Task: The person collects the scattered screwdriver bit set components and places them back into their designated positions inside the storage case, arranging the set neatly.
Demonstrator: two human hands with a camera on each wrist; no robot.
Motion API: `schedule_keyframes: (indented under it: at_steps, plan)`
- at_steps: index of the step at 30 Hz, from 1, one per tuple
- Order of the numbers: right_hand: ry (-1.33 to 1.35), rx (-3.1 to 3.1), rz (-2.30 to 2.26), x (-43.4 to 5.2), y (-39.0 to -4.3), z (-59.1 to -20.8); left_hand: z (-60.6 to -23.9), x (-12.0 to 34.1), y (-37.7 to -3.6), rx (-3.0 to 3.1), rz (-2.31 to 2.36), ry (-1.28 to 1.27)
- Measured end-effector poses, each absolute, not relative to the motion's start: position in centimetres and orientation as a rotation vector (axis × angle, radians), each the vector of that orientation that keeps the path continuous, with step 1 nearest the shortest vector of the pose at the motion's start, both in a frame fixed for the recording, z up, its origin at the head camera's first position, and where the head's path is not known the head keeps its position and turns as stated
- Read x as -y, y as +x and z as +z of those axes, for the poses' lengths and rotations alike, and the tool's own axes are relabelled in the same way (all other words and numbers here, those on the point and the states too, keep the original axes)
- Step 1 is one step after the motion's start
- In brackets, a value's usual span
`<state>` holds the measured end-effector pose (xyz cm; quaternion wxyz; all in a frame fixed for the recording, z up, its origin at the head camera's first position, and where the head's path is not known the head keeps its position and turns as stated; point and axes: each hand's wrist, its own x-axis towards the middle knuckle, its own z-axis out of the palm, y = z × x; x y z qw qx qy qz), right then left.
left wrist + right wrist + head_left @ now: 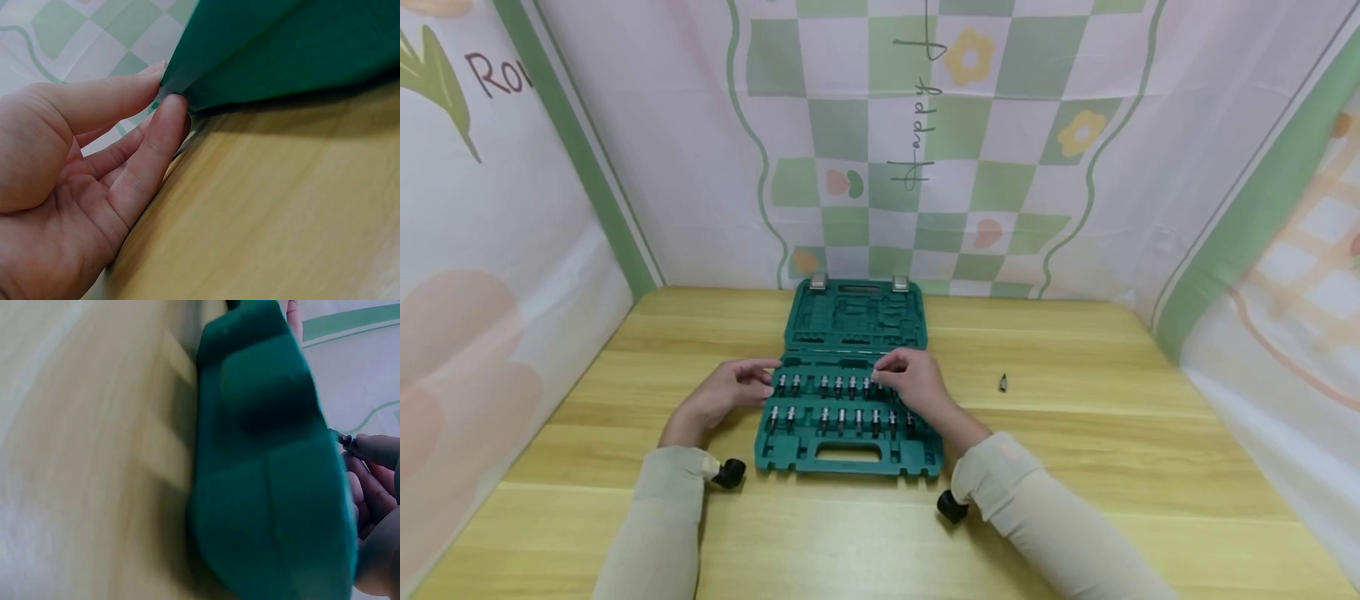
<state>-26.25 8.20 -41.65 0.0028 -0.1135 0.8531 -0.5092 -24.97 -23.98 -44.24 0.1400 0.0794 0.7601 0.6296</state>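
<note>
A green tool case (850,457) lies open on the table, holding two rows of bit sockets (842,418) with silver bases and darker tips. My right hand (917,382) is over the right part of the upper row. Its thumb and fingers pinch a small bit socket (342,439), partly hidden by the fingers in the head view. My left hand (730,387) is at the case's left side, its extended fingertips (172,107) touching the edge of the case. Another bit socket (1003,382) stands alone on the table to the right.
The case's lid (856,312), with moulded recesses and two metal latches, lies back toward the rear. A wooden tabletop (1075,483) carries everything. Printed cloth (1030,167) closes off the back and both sides. Black wrist cameras (952,506) hang below the sleeves.
</note>
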Motion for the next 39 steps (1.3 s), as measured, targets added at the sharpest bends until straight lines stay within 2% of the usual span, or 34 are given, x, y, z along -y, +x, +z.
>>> schedule_keyframes:
  at_steps: [39]
  plan:
    - [-0.51,-2.56,-1.491,-1.0,-23.9,-42.4,-44.4,24.2,-25.1,-2.22,1.794,0.246]
